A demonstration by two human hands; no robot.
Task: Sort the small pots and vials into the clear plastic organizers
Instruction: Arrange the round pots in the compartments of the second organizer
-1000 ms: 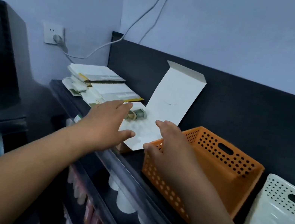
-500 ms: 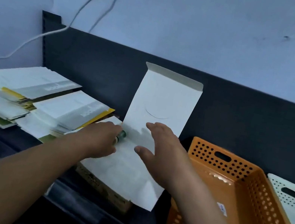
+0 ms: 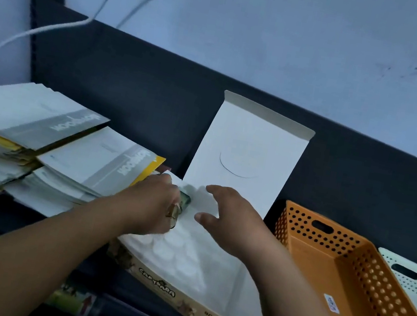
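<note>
Lifting small pots out of the open box

The left hand (image 3: pixel 154 204) is closed on a small green pot (image 3: pixel 185 199) at the far end of the box (image 3: pixel 177 296); the right hand (image 3: pixel 230 217) hovers spread and empty; better to steady the box with it and lift straight up

Dim, blue-tinted view from my head camera.
Soft light fell from above; both hands showed motion blur, and the shelf's (image 3: pixel 154 109) edges bowed with wide-angle distortion.
</note>
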